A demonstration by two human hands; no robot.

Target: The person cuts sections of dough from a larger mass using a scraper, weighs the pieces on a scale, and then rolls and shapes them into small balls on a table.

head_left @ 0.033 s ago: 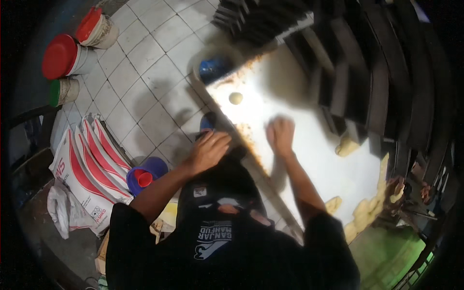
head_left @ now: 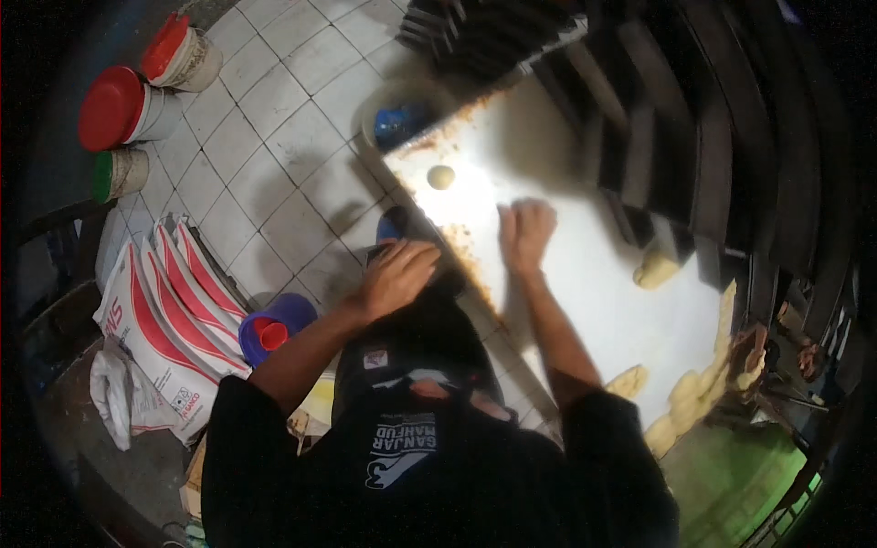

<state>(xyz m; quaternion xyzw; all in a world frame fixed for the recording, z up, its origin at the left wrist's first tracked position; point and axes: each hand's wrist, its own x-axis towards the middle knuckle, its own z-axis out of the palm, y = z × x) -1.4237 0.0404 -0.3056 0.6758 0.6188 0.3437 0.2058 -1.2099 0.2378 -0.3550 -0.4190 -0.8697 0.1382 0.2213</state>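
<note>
My right hand point(head_left: 527, 233) is over the white tabletop point(head_left: 598, 315), its fingers curled down and closed; whatever lies beneath the palm is hidden. Forward and left of it, a round dough ball point(head_left: 440, 177) rests near the table's browned, worn edge. My left hand point(head_left: 399, 277) hovers above my lap, just outside that edge, with its fingers bent and held together. Its palm is turned away, so I cannot see anything in it. Farther right on the table sits a pale dough lump point(head_left: 655, 270), and a flatter dough piece point(head_left: 628, 382) lies closer to my right arm.
A long strip of dough point(head_left: 687, 402) runs along the right side. Dark stacked trays point(head_left: 671, 169) crowd the far right. On the tiled floor stand lidded buckets point(head_left: 111, 108), a blue-purple tub point(head_left: 290, 315) with a red cup, and white-and-red sacks point(head_left: 164, 315).
My right hand has slid slightly forward over the tabletop, still curled. The left hand stays nearly in place, and the whole view has shifted a little.
</note>
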